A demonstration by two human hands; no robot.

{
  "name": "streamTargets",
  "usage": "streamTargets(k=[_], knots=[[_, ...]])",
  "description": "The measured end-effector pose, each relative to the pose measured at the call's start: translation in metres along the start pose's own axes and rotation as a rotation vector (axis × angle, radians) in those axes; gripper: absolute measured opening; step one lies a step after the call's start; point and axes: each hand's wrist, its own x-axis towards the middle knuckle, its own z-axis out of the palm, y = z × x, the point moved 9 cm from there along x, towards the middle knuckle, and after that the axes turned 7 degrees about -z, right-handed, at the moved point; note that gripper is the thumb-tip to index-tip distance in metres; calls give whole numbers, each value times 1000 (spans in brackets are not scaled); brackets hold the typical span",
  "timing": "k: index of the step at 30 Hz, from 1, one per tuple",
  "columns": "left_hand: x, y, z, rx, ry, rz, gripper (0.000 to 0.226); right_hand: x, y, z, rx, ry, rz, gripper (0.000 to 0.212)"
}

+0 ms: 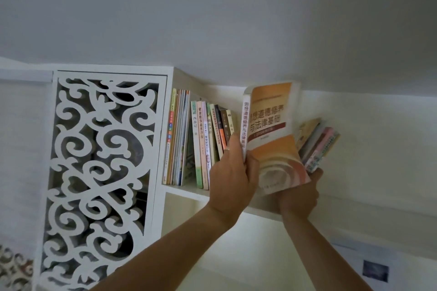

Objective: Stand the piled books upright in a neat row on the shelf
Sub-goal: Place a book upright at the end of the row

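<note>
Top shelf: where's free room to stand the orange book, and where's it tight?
Free: the gap between the leaning row and the tilted stack, where the orange book is now held by the left hand and right hand.
Crowded: from the cabinet's side wall through the row, spines packed together.

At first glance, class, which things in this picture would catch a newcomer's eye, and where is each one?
The orange book stands out most, held up at the middle of the shelf between the left hand and the right hand. Next comes the white cut-out scroll panel filling the left side. Between them stands a row of upright books, and a few books lean to the right of the orange one.
</note>
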Motion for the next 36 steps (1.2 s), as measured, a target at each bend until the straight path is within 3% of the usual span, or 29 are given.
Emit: streamTargets(k=[6, 10, 15, 17, 19, 22, 25, 28, 33, 36], knots=[[23, -46, -6, 130, 113, -234, 22, 10, 16, -4, 97, 35, 159, 46], [24, -42, 15, 207, -1, -181, 30, 13, 17, -3, 82, 17, 152, 46], [16, -57, 62, 271, -132, -298, 60, 8, 5, 6, -40, -83, -18, 49], [18, -55, 66, 349, -39, -235, 64, 4, 0, 10, -92, -143, -98, 48], [19, -43, 69, 419, 45, -35, 55, 0, -6, 15, -136, -190, -162, 49], [14, -34, 97, 502, -149, 286, 53, -4, -11, 23, -176, -253, -207, 52], [18, -46, 102, 471, -259, 257, 55, -7, -15, 29, -190, -350, -235, 47], [18, -48, 102, 428, -254, 244, 59, -10, -15, 40, -207, -517, -212, 45], [18, -44, 94, 335, -223, 230, 50, -10, -6, 47, -14, -863, -75, 54], [22, -45, 90, 231, -227, 164, 42, -9, 4, 43, 38, -947, -4, 52]])
